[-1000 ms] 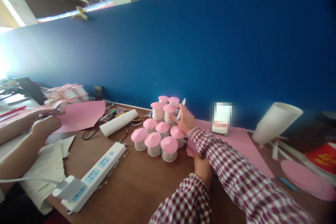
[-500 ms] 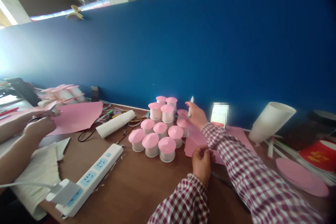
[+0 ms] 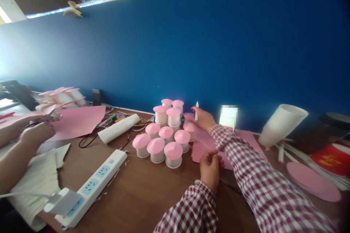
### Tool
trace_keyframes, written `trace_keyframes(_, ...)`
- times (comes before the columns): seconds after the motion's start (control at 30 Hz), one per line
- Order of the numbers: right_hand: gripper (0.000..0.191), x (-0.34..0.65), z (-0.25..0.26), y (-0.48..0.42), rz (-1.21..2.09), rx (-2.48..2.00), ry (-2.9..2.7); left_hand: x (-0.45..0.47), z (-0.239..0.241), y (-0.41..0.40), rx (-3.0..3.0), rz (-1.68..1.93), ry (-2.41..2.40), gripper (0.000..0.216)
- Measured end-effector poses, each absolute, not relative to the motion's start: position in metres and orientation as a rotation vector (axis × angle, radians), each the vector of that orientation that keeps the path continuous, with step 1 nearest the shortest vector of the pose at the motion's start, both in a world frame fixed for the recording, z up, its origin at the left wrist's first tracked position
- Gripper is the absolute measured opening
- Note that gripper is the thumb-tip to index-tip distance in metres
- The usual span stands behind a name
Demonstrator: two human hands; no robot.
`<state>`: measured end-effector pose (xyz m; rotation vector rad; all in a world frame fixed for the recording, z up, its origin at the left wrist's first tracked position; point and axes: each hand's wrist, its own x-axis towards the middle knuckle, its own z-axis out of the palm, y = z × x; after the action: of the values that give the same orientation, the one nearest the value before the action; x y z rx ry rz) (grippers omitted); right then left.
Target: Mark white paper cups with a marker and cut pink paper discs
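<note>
A co-worker's hands (image 3: 38, 127) hold dark-handled metal scissors (image 3: 43, 117) by a large pink paper sheet (image 3: 78, 122). A white plastic power strip (image 3: 95, 187) with blue socket panels lies before a white ribbed roll (image 3: 119, 128). Small white cups with shallow pink paper caps (image 3: 166, 132) cluster mid-table. Just right of them, the right hand (image 3: 203, 118), half-curled, grips a slim white pen (image 3: 196, 112); the nearer left hand (image 3: 210, 169) is loosely curled, any contents impossible to tell. The phone screen (image 3: 227, 116) is pixelated; yellow characters on a red container (image 3: 330, 159) are too blurred to read.
</note>
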<state>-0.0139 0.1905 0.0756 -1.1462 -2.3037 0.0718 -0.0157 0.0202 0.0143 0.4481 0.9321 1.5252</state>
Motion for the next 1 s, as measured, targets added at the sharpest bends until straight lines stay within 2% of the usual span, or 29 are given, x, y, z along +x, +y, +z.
trace_keyframes(0.47, 0.043, -0.013, 0.077, 0.197, -0.019, -1.089, -2.424, -0.015, 0.013, 0.020, 0.444, 1.535, 0.915, 0.021)
trace_keyframes(0.7, 0.050, -0.011, 0.073, 0.196, -0.148, -0.973, -2.536, -0.016, 0.014, 0.021, 0.436, 1.519, 0.916, 0.023)
trace_keyframes(1.0, 0.031, -0.006, 0.062, 0.192, -0.212, -0.959, -2.426, -0.015, 0.008, 0.022, 0.484, 1.523, 0.910, 0.028)
